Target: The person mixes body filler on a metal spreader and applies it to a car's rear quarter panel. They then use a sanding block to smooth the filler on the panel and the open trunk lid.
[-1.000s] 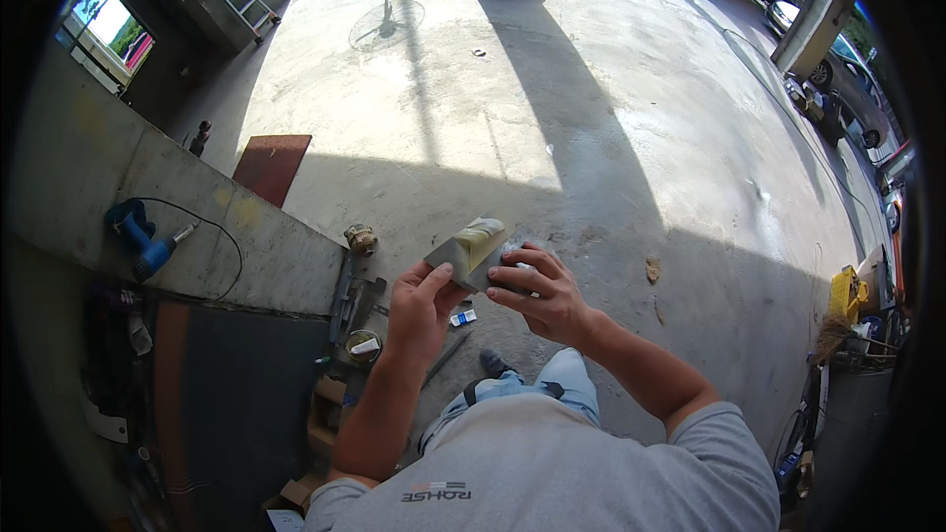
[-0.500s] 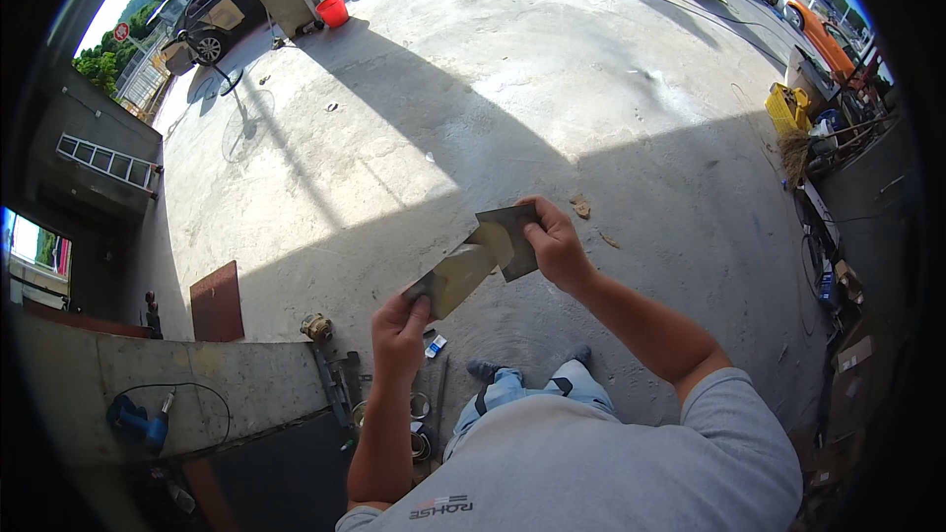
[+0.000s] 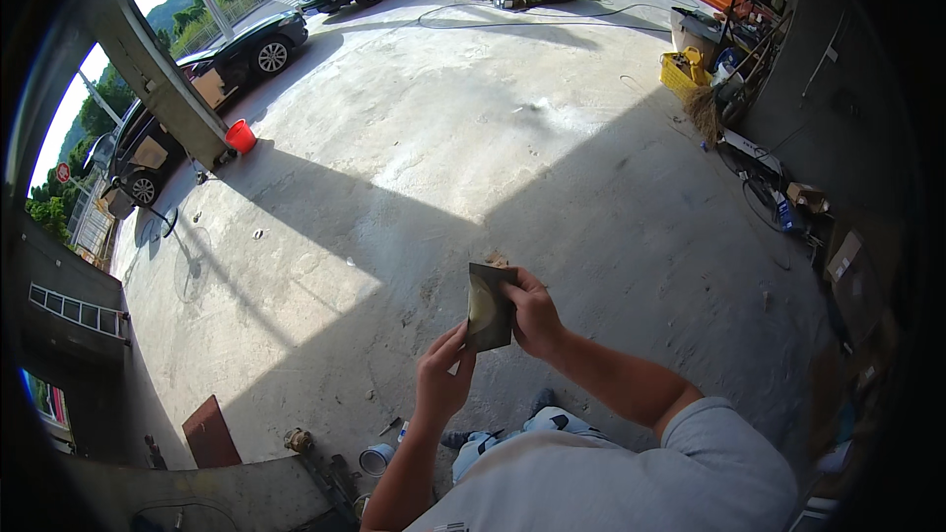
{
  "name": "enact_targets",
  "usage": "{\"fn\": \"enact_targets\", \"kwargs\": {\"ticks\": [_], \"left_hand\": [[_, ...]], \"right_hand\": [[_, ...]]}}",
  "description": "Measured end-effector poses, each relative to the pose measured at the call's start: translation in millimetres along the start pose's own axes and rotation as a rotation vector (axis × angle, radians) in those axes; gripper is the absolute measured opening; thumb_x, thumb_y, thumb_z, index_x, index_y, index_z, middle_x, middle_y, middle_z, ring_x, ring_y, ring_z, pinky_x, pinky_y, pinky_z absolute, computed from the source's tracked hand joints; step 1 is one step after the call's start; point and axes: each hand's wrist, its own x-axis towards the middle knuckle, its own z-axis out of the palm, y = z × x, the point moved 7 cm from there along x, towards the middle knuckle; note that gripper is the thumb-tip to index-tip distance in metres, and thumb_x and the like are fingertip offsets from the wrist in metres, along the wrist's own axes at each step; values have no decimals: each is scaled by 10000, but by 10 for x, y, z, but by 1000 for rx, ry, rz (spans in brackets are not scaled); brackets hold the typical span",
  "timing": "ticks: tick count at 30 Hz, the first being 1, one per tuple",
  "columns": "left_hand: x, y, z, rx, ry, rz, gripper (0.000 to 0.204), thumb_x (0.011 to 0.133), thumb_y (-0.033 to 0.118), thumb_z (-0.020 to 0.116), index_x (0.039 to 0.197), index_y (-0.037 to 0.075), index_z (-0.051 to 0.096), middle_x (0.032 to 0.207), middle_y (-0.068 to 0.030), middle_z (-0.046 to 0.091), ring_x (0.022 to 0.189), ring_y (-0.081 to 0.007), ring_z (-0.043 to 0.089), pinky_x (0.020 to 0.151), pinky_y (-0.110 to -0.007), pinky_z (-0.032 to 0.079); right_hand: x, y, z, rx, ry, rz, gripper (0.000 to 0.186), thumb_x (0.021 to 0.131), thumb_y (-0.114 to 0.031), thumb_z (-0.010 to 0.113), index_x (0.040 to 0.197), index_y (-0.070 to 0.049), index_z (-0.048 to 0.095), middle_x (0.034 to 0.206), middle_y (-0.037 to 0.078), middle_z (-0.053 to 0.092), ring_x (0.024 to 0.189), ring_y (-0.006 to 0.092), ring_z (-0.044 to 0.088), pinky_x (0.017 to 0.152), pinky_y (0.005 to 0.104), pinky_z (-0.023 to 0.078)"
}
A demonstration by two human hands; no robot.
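Observation:
In front of my body, my right hand (image 3: pixel 537 313) grips a thin, dark, rectangular putty scraper (image 3: pixel 501 331) by its right edge, thumb on the face towards me. Yellowish putty (image 3: pixel 482 303) is smeared over the left part of that face. Closed fingers of my left hand (image 3: pixel 443 374) meet the lower left edge of this plate. The second scraper, held in the left hand, is almost wholly hidden, turned edge-on or behind the fingers.
An open can (image 3: pixel 375 459) stands on the concrete floor near my feet. Further left lies a reddish-brown board (image 3: pixel 211 432). A red bucket (image 3: pixel 239 136) is by the pillar. Along the right wall are a yellow basket (image 3: pixel 682 77), a broom (image 3: pixel 704 113) and cardboard (image 3: pixel 844 266).
My hands have come together; the left scraper, broad side visible before, has turned almost out of sight against the right one. The view has tilted up, showing more cars.

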Motion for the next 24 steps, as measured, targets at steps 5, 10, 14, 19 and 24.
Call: {"fn": "enact_targets", "kwargs": {"ticks": [5,10,14,19,24], "left_hand": [[121,140,352,379,-199,55,203,921,48,680,1108,5,745,932,-179,752,856,-260,756,743,-376,583],[275,48,458,20,-124,-103,161,957,41,633,1057,2,753,813,-79,727,730,-152,668,682,-299,524],[265,-80,568,-201,-103,-198,172,982,46,609,1064,-14,748,858,-26,719,773,-106,648,698,-279,520],[278,-103,575,-347,-2,-236,163,977,51,635,1067,-28,745,905,-27,722,781,-107,643,703,-279,523],[320,-92,649,-439,56,-272,168,976,72,651,1056,-43,743,881,-36,721,796,-109,652,718,-283,537]], "right_hand": [[45,-745,-303,101,-85,-162,252,1065,-76,489,1286,-21,596,1187,104,677,1087,185,653,968,319,536],[-204,-1120,-374,-510,-581,-231,261,993,-14,618,1237,-15,712,1149,109,729,1086,202,668,995,365,521],[-320,-1210,-557,-889,-691,-316,294,946,20,644,1222,-31,734,1102,138,747,1057,258,700,959,401,545],[-284,-1359,-1143,-1560,-287,-300,205,953,-70,615,1121,-31,727,1074,143,745,1018,274,707,867,389,553],[-225,-1121,-1397,-544,159,-230,212,951,-67,499,1103,-12,635,978,81,676,895,165,614,817,346,512]]}}
